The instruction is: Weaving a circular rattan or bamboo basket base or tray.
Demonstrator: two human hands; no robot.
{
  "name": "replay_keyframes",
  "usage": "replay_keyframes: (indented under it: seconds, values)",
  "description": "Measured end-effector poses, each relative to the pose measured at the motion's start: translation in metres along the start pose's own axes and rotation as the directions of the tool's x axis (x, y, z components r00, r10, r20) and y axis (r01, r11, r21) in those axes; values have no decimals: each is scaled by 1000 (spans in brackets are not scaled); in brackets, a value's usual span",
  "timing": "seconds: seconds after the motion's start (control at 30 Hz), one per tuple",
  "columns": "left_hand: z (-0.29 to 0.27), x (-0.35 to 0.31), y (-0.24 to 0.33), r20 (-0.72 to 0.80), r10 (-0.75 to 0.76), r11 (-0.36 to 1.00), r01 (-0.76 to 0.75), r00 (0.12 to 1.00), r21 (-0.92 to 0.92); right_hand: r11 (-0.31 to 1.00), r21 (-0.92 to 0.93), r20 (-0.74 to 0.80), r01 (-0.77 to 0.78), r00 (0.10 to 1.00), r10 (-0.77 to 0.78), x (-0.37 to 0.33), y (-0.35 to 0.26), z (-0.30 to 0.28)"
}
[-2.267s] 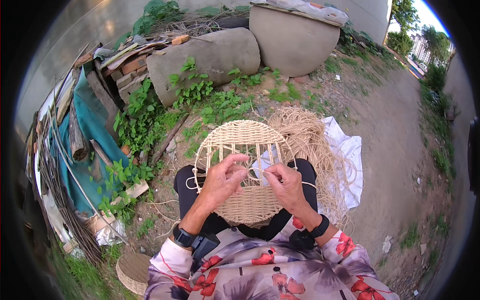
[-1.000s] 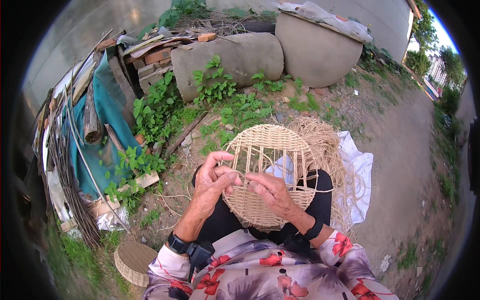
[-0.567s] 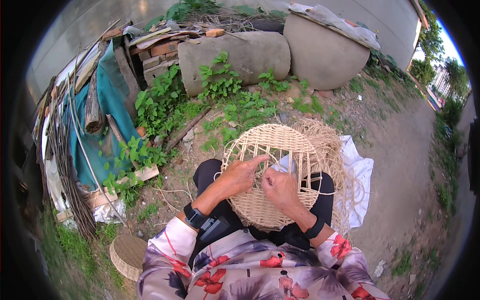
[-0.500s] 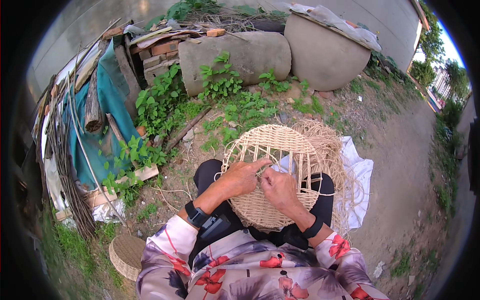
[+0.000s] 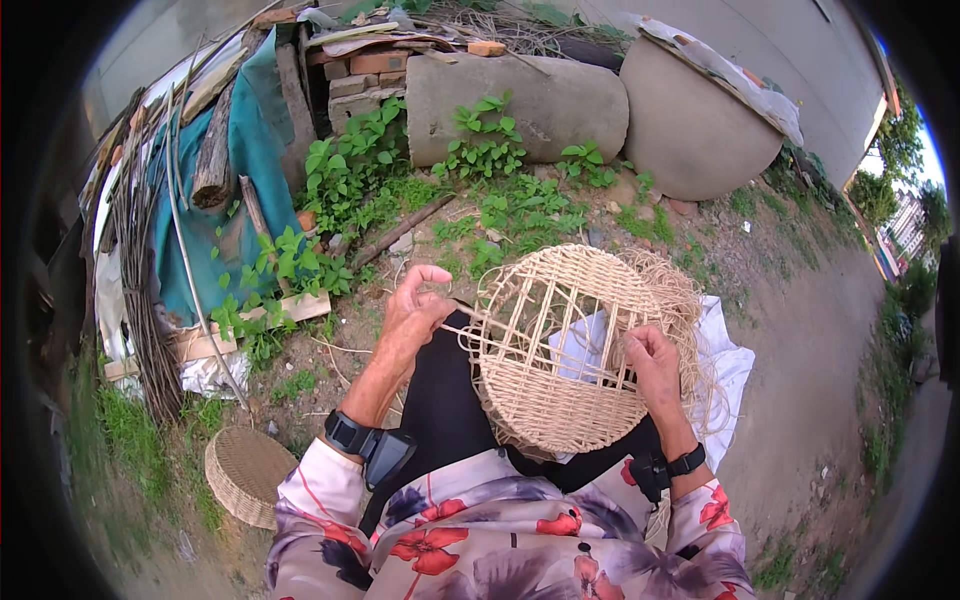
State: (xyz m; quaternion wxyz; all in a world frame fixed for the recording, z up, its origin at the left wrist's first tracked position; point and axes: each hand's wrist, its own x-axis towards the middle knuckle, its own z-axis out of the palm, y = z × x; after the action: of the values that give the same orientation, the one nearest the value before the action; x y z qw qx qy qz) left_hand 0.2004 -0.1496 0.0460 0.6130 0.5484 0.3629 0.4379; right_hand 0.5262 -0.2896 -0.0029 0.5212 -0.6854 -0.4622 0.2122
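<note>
A round woven basket piece [image 5: 570,410] of pale twisted cord lies on my lap, closely woven at its near and far parts. Bare spaced cords cross the open gap in its middle. My left hand [image 5: 412,305] is raised off its left edge, thumb and fingers closed on a strand of cord [image 5: 470,314] that runs taut into the weave. Over the right side of the piece, my right hand [image 5: 655,362] is closed in a pinch; whether a cord is between its fingertips is hidden.
Loose cord [image 5: 680,295] is heaped beyond the piece on a white cloth [image 5: 725,355]. A finished-looking woven basket [image 5: 248,475] rests on the ground at left. Farther off are a teal tarp [image 5: 262,150], sticks [image 5: 145,270], leafy plants [image 5: 350,165] and a concrete cylinder [image 5: 520,105].
My hands, close together over the middle of the piece before, have drawn apart. The left went out to the left with the strand, the right to the right edge. The view has shifted slightly.
</note>
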Motion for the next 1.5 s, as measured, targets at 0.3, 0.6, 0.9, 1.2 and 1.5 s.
replay_keyframes:
  seconds: [0.3,0.6,0.9,1.2,1.5]
  values:
    - [7,-23,36,323,96,995,-102,941,0,899,237,215,369,882,-419,-40,-108,119]
    - [-17,-22,-38,9,184,897,-171,983,407,748,-405,219,526,850,-479,-26,-114,106]
    - [0,-32,-69,153,426,653,-420,892,631,573,-486,578,659,735,-354,-8,-114,128]
    - [1,-26,-79,230,453,608,-487,861,627,661,-472,498,583,795,-346,-16,-100,139]
    - [-31,-24,-82,-150,477,472,-108,866,875,880,-236,221,412,905,-364,-21,-98,80]
